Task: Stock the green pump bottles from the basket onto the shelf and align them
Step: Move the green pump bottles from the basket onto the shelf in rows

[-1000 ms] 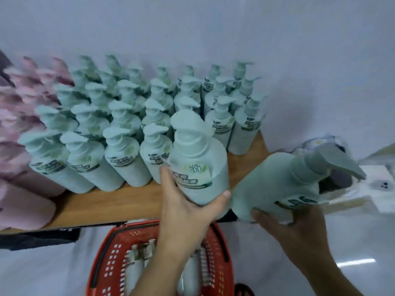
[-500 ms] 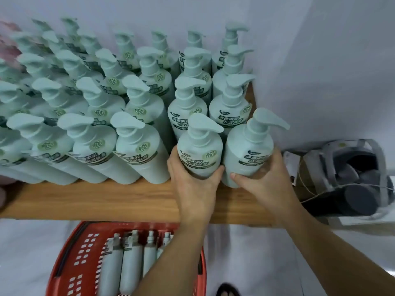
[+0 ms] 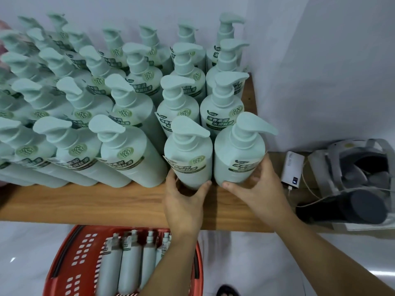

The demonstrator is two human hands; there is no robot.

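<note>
Several rows of green pump bottles (image 3: 119, 116) fill the wooden shelf (image 3: 89, 201). Two bottles stand upright at the right end of the front row. My left hand (image 3: 184, 201) grips the base of the left one (image 3: 189, 154), thumb on its right side. My right hand (image 3: 259, 184) grips the base of the right one (image 3: 238, 150), at the shelf's right end. Below the shelf, a red basket (image 3: 70, 265) holds several more green bottles (image 3: 130, 265) lying side by side.
A white wall stands behind and to the right of the shelf. To the right of the shelf lie a white power bank (image 3: 291, 169) with a cable and a grey headset (image 3: 359, 180). A dark shoe tip (image 3: 226, 291) shows on the pale floor.
A second ago both bottles were held tilted in front of the shelf. They were set upright at the front row's right end, and my hands still hold their bases.
</note>
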